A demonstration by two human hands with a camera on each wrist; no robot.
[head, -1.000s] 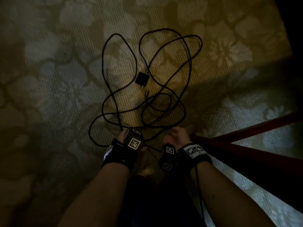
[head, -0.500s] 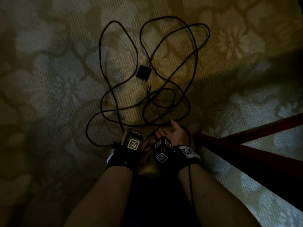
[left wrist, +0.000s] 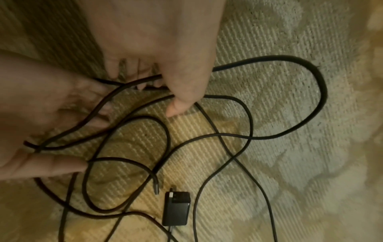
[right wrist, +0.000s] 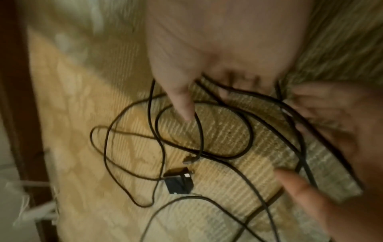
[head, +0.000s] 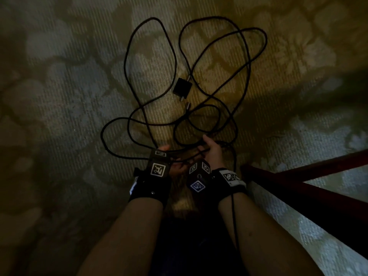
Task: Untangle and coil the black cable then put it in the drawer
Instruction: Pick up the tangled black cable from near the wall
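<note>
Both forearms extend forward and downward from the bottom of the head view, bare, side by side and converging at the wrists. Each wrist carries a black strap with a marker-tagged block.

Left hand [head: 177,169] – positioned low, beside the right hand; its fingers [left wrist: 145,78] curl downward, the thumb extended. Cable strands pass under the curled fingers.

Right hand [head: 212,151] – palm turned toward the left hand, thumb pointing forward. Its fingers [left wrist: 99,117] are spread, with strands draped across and between them. The right wrist view is motion-blurred; its thumb [right wrist: 180,101] points downward.

The two hands sit close together, fingertips nearly meeting.
</note>
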